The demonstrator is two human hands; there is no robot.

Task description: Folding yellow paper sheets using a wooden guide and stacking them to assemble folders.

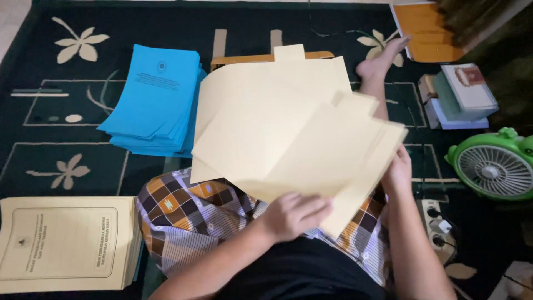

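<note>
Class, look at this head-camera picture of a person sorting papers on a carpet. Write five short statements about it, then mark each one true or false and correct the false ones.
1. Both hands hold a bundle of cream sheets. True: the left hand grips the lower edge and the right hand the right edge.
2. The stack of blue booklets lies on the person's lap. False: it lies on the dark carpet, beyond the lap.
3. A green fan stands at the right. True.
4. The cream booklet stack lies at the upper right. False: it lies at the lower left.
5. A power strip lies below the fan. True.
</note>
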